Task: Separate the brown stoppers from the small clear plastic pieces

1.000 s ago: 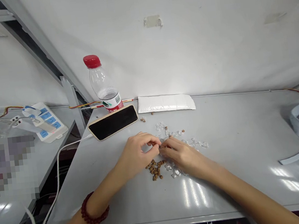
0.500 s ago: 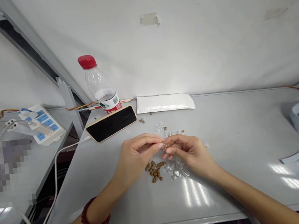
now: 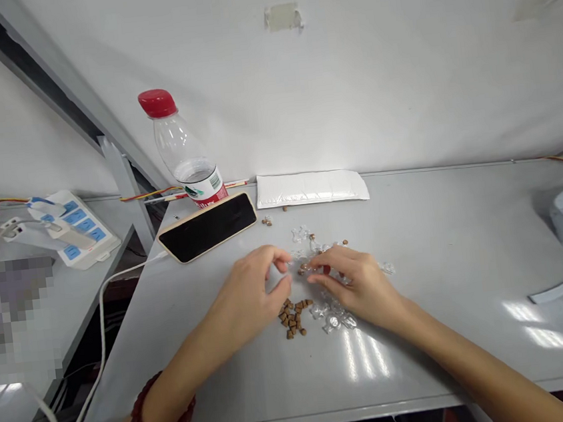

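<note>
Your two hands sit close together in the middle of the worktop (image 3: 465, 232). Your left hand (image 3: 250, 295) is curled, with the thumb and first finger a little apart and nothing clear between them. Your right hand (image 3: 356, 280) has its fingertips (image 3: 314, 263) pinched on something very small. It is too tiny to tell if it is a clear piece or a brown one.

The little brown bits (image 3: 292, 316) lie in a heap at 6 o'clock from your fingertips, just beside your left thumb. The clear plastic pieces (image 3: 333, 317) lie at 5 o'clock, partly under your right hand. More clear ones (image 3: 301, 236) are spread at 12 o'clock.

To do this step well, keep both wrists resting low on the worktop so your hands do not shake. Pick up only one brown bit at a time. Hold the clear piece still with your right hand and bring the brown bit to it slowly with your left. Work right above the heap, so a dropped bit lands near the others and does not roll away.

The phone (image 3: 207, 227) and the bottle (image 3: 183, 157) are at 10 o'clock, well apart from your hands. Keep your elbows in so you do not bump them.
</note>
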### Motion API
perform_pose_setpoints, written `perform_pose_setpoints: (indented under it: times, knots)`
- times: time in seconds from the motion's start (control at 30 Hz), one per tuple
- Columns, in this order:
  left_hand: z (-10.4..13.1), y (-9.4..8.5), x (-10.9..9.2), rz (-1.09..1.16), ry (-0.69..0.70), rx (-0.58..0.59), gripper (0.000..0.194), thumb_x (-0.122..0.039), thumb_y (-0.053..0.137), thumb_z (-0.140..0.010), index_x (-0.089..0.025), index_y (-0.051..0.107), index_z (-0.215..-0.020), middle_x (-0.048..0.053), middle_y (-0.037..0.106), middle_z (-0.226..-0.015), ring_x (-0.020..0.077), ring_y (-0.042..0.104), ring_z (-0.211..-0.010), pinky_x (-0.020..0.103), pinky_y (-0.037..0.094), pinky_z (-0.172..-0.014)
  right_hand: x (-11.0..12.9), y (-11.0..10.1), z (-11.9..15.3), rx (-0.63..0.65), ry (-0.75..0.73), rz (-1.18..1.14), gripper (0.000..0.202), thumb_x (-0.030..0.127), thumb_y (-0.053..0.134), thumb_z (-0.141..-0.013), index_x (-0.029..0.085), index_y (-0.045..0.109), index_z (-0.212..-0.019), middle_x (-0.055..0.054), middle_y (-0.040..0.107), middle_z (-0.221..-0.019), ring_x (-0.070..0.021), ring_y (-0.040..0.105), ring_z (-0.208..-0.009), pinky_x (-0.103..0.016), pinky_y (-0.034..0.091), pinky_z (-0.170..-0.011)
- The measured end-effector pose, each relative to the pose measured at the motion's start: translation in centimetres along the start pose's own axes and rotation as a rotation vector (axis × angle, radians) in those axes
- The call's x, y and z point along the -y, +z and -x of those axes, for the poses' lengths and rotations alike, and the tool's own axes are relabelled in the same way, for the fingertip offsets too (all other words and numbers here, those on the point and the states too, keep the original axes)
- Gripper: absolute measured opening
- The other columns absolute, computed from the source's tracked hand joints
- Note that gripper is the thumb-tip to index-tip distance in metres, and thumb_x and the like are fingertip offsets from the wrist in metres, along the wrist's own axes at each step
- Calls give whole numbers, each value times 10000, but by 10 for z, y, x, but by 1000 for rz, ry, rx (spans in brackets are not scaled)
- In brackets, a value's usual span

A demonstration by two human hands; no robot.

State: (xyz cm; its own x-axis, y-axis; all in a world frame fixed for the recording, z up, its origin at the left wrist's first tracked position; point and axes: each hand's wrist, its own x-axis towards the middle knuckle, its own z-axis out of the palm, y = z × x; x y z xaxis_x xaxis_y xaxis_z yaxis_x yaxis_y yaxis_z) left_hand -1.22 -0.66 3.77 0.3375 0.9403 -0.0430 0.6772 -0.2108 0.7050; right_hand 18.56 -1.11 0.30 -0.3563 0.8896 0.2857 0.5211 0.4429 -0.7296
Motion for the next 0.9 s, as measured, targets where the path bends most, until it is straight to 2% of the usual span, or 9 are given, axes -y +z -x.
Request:
perform_pose_setpoints:
  times: [0.1, 0.17, 0.33, 0.47, 0.57, 0.67, 0.8, 0.9]
  knots:
    - [2, 8, 0, -71, -10, 230, 86, -243, 579, -785, -187, 605, -845, 21, 612, -872, 182, 555, -813, 295, 452, -688, -8, 5, 0, 68, -153, 168, 158, 182, 537, -881, 143, 689, -897, -80, 678, -818, -192, 580, -774, -333, 479, -669]
    - [3, 17, 0, -124, 9, 289, 84, -257, 597, -790, -174, 590, -779, 37, 594, -864, 212, 543, -884, 318, 451, -728, -10, 7, 0, 105, -168, 229, 171, 155, 519, -885, 149, 689, -871, -73, 666, -815, -187, 562, -770, -316, 474, -654]
    - [3, 37, 0, -250, 121, 237, 113, -182, 516, -854, -155, 593, -775, 60, 580, -874, 223, 521, -903, 345, 441, -757, -8, -3, -1, 220, -135, 268, 153, 171, 568, -868, 158, 665, -986, -68, 649, -902, -182, 572, -821, -305, 483, -683]
    - [1, 37, 1, -205, 141, 241, 159, -148, 491, -866, -155, 604, -754, 48, 587, -839, 201, 526, -887, 326, 445, -762, -5, -17, -1, 260, -85, 286, 227, 160, 582, -860, 183, 626, -1082, -64, 635, -993, -161, 590, -812, -292, 479, -678]
    - [-1, 32, 1, -174, 113, 216, 120, -148, 527, -839, -159, 587, -735, 33, 589, -796, 196, 529, -858, 320, 446, -737, -2, -19, -1, 292, -74, 408, 171, 159, 600, -849, 166, 645, -1013, -61, 638, -912, -169, 580, -780, -290, 450, -625]
    - [-2, 27, 2, -131, 96, 141, 73, -136, 569, -800, -164, 563, -733, 23, 599, -783, 185, 536, -831, 309, 445, -718, 0, -14, -1, 328, -100, 535, 73, 174, 609, -846, 152, 666, -886, -56, 629, -817, -174, 560, -743, -275, 386, -542]
    - [-3, 26, 5, -80, 150, 48, 87, -97, 582, -779, -170, 550, -743, 9, 618, -782, 167, 548, -807, 290, 448, -708, -1, -6, 0, 323, -159, 601, 115, 172, 565, -870, 152, 668, -822, -53, 619, -774, -170, 545, -730, -259, 282, -469]
    - [-4, 29, 8, -53, 180, 13, 113, -63, 579, -772, -171, 553, -748, 1, 627, -777, 154, 559, -783, 277, 457, -696, -2, -5, 1, 295, -183, 585, 142, 162, 530, -880, 149, 663, -831, -55, 616, -774, -165, 542, -728, -256, 268, -464]
